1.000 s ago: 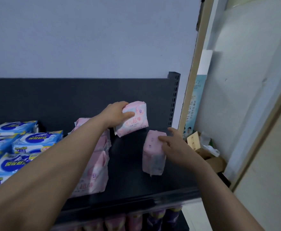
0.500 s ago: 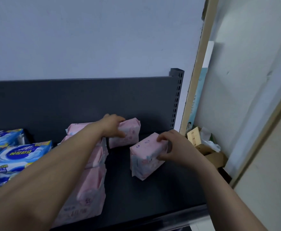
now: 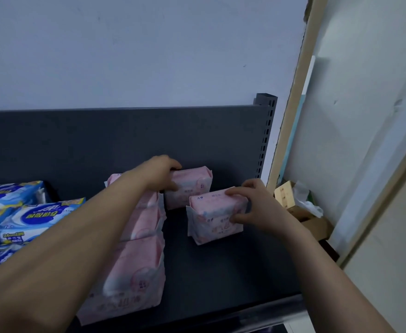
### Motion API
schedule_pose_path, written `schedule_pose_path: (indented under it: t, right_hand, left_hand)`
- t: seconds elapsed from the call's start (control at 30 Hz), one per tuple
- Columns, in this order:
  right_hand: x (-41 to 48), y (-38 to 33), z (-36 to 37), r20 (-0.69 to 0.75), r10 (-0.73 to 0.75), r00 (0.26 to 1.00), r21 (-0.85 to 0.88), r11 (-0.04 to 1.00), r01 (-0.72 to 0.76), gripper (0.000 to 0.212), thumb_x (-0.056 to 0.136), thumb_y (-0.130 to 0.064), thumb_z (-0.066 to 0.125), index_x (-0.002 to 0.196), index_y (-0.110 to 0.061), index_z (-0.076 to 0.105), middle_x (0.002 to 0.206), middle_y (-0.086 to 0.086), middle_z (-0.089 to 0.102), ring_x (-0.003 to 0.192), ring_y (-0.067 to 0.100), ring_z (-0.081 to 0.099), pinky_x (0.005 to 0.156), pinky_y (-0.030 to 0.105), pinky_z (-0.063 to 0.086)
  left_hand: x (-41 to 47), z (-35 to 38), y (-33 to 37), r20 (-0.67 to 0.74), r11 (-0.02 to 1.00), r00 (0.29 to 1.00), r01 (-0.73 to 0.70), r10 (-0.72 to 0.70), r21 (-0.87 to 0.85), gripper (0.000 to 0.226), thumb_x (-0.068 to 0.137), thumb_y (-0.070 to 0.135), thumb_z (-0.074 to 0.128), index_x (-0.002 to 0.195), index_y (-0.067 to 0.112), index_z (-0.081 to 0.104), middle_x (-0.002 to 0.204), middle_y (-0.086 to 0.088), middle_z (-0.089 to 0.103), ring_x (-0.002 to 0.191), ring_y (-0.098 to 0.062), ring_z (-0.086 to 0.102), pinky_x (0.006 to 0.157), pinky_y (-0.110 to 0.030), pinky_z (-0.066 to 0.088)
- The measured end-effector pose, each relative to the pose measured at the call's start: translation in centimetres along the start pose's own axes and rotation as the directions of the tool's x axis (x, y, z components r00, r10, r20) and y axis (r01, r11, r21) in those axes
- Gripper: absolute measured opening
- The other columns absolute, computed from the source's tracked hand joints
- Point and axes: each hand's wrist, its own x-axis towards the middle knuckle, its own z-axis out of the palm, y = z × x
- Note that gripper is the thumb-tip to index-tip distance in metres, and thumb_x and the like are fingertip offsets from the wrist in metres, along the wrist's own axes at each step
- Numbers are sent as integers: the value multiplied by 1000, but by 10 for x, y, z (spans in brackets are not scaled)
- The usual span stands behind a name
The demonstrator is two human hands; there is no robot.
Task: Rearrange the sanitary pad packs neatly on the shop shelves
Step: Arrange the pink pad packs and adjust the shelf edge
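left hand (image 3: 162,173) grasps the rear pack (image 3: 193,186), right hand (image 3: 253,206) the front pack (image 3: 212,218). next, probably: square them into a row.

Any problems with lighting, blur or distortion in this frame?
Head view: dim and bluish, no glare; the dark shelf shows little shadow detail. Head view: the wide lens tilts the wooden post. Head view: print on the nearest pink pack is smeared; the left hand on the rear pack and right hand on the right pack read clearly.

blue packs (image 3: 41,212) run off the left edge; a forearm (image 3: 77,236) hides some pink packs (image 3: 144,222).
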Motion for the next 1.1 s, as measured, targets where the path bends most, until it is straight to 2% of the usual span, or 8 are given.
schedule_pose_path:
  t: [0.17,0.3,0.57,0.67,0.8,0.9,1.0,1.1]
  right_hand:
    - [9,-18,15,-40,-39,998,-1,999,38,60,74,-30,78,128,-34,53,120,-4,49,101,9,47,83,21,34]
    - [21,-34,26,-38,-27,999,-8,1000,27,59,74,-32,76,128,-34,51,117,-1,47,102,17,51,85,30,43]
    - [31,-46,38,-54,-10,999,-33,999,8,59,77,-33,73,130,-37,48,121,-2,44,100,15,50,83,28,43]
    - [24,-48,38,-89,-23,996,-79,997,16,63,78,-36,72,136,-34,46,129,-2,42,113,18,47,90,28,42]
    - [9,-62,35,-153,-108,982,-152,985,85,61,84,-35,67,140,-29,45,138,-2,43,126,19,37,103,29,31]
    - [-2,-77,28,-162,-186,969,-220,964,149,55,87,-33,63,139,-24,47,139,-1,47,128,18,37,104,24,25]
    - [-15,-93,19,-140,-254,957,-232,948,218,53,89,-35,62,138,-22,47,138,-2,49,127,17,40,104,23,24]
    - [-30,-110,16,-130,-341,931,-194,930,313,46,87,-29,65,131,-16,56,130,2,57,120,21,48,100,29,31]
  left_hand:
    - [-29,-15,-20,-62,993,992,106,-109,-43,31,84,34,69,112,22,67,112,-1,64,96,-20,58,84,-34,50]
    - [-56,-15,-29,-65,979,978,197,-200,-48,47,86,41,65,129,23,59,134,-1,56,118,-23,54,99,-34,45]
    - [-81,-14,-32,-78,975,973,215,-219,-56,49,88,45,59,133,28,55,138,2,53,119,-21,53,100,-38,45]
    - [-86,-15,-27,-98,981,976,190,-194,-42,48,89,45,58,133,28,55,137,2,54,121,-21,52,100,-39,45]
    - [-100,-20,-9,-142,987,977,158,-158,-15,43,90,42,59,130,25,57,133,0,56,118,-23,53,97,-40,46]
    - [-118,-24,7,-189,990,971,144,-144,-14,37,90,40,58,122,22,61,127,-2,58,115,-24,54,94,-40,46]
    - [-142,-27,20,-244,987,957,161,-157,-3,39,91,44,57,122,22,60,127,-1,56,115,-25,53,93,-40,46]
    - [-173,-24,25,-304,978,930,205,-205,-31,45,91,46,56,131,26,55,131,0,54,118,-25,52,96,-41,45]
